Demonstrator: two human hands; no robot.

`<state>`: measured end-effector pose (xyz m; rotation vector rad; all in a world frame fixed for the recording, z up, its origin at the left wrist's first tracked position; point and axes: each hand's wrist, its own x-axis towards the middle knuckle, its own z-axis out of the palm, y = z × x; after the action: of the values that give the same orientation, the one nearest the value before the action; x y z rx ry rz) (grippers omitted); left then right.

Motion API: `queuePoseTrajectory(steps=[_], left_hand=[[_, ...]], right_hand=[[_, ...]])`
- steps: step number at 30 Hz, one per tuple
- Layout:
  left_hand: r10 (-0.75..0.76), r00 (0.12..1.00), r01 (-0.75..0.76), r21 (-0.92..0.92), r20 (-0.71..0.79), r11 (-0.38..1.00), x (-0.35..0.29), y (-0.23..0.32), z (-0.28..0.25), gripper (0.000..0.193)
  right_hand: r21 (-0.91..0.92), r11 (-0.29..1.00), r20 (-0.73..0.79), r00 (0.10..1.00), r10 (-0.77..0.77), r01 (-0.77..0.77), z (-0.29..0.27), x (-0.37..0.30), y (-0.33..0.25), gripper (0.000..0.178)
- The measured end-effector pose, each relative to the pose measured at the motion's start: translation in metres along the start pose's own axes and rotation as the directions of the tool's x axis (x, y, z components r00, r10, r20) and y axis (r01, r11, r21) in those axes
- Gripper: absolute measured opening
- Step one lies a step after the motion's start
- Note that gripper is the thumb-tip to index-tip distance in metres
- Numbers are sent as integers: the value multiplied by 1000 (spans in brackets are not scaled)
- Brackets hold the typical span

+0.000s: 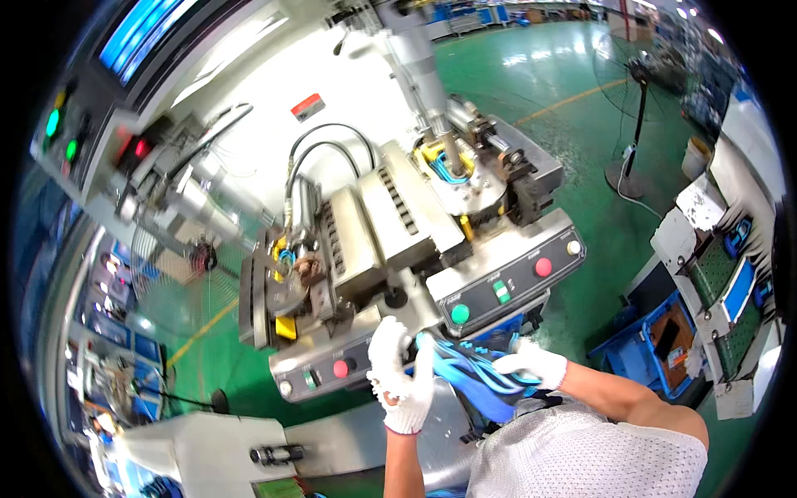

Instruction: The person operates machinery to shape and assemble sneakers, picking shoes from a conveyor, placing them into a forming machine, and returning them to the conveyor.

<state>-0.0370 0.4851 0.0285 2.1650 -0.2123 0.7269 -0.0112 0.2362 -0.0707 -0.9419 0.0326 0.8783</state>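
While right hand point(531, 365) gripped blue cables point(477, 378), grip of left hand point(403, 382) could not be told; cables, spread near control panel point(523, 278), risked snagging.

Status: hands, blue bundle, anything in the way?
Right hand holding blue bundle. Left hand at the bundle's left end, grip unclear. Control panel just beyond; no obstruction seen between hands and bundle.

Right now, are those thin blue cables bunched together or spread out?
Bunched: the thin blue cables run close together between the white-gloved left hand and white-gloved right hand.
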Motion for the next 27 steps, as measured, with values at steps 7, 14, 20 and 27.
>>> queuePoseTrajectory(steps=[7, 14, 20, 27], left_hand=[[-307, 950, 310, -247, 52, 918, 79, -22, 97, 59], [-358, 931, 364, -175, 68, 915, 192, -40, 192, 57], [-463, 884, 466, -40, 66, 884, 237, -97, 233, 61], [-514, 841, 527, -35, 168, 849, 250, -130, 257, 66]], right_hand=[[425, 777, -138, 881, -451, 465, -96, -45, -38, 73], [453, 624, -369, 771, -518, 636, -148, -54, -85, 66], [468, 603, -494, 757, -428, 646, -169, -45, -93, 52], [481, 603, -471, 767, -435, 637, -159, -10, -112, 57]])
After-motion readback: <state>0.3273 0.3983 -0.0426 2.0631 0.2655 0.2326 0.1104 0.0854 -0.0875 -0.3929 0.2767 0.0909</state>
